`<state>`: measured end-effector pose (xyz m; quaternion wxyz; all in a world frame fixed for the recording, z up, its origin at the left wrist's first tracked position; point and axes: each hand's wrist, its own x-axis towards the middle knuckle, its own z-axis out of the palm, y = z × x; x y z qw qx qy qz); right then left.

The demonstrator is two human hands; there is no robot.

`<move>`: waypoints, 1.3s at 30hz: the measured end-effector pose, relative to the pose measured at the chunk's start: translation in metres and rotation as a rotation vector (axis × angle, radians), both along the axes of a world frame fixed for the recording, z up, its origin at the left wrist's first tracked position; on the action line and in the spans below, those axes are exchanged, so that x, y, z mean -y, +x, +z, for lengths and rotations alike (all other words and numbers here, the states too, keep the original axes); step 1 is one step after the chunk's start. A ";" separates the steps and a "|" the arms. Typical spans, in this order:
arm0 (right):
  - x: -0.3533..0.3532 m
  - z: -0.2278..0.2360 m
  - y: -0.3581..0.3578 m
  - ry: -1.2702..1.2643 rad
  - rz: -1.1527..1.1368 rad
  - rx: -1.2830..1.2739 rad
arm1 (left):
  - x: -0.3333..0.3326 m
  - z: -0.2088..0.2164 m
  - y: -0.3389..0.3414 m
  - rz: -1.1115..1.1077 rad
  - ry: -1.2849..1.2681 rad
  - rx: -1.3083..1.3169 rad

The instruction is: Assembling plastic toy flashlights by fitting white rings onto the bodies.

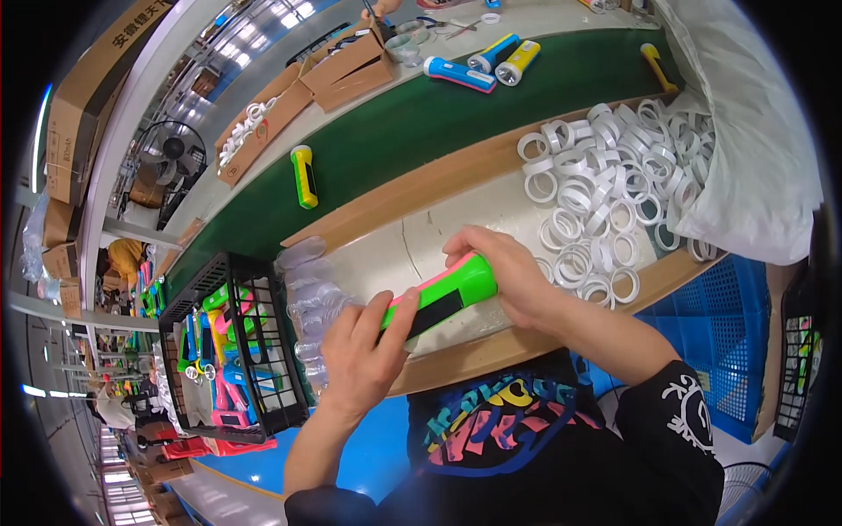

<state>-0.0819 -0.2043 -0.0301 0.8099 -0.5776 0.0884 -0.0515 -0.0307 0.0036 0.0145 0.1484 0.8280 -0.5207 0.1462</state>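
Observation:
A green and pink flashlight (469, 284) with a dark panel on its side is held level in both hands, above the pale work surface. My left hand (364, 355) wraps round its left end, fingers laid over the body. At the wider right end, my right hand (513, 276) closes round it from above and behind. The very end of the flashlight is hidden under the right palm. To the right of that hand lies a heap of white plastic rings (583, 223). Clear round lenses (320, 294) are stacked just left of my left hand.
Cardboard strips (412, 197) edge the work surface. Beyond runs a green conveyor belt (368, 145) carrying several flashlights (460, 74). A black crate (263, 351) of flashlights stands at left, a blue crate (710, 342) at right. A white sack (745, 149) hangs beside the rings. Open cartons (351, 70) sit beyond the belt.

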 end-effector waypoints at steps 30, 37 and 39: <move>0.007 -0.009 -0.012 -0.532 0.016 0.557 | -0.017 -0.026 -0.019 0.108 -0.302 -1.146; -0.006 -0.030 0.015 0.441 -0.013 -0.431 | 0.007 -0.028 0.003 0.042 -0.013 0.308; -0.007 -0.028 0.012 0.512 0.022 -0.439 | -0.003 -0.024 0.004 0.067 -0.057 0.038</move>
